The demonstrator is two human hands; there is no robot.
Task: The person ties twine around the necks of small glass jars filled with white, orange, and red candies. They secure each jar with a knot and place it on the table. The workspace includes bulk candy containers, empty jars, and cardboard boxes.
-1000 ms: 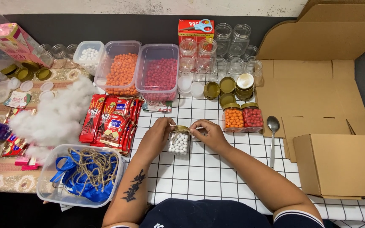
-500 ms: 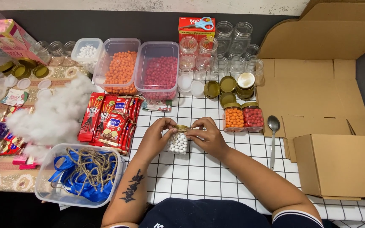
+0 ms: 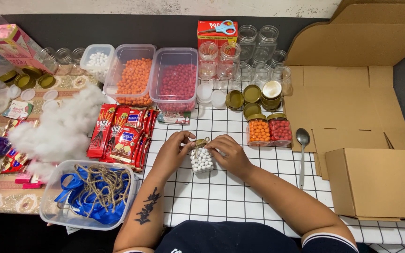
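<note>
Your left hand [image 3: 172,150] and right hand [image 3: 228,152] are close together on the small jar of white balls [image 3: 201,160] standing on the gridded tablecloth [image 3: 221,197], fingertips pinching the twine at its gold lid, so keep the jar upright and pull both ends evenly. Just beyond stand the filled orange jar [image 3: 258,130] and red jar [image 3: 280,129], with the spoon [image 3: 302,154] to your right and snack packets [image 3: 123,136] to your left; keep your elbows from sweeping them.

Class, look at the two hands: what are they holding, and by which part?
Both the left hand and right hand hold a small jar of white balls, fingertips at its lid and twine.
</note>
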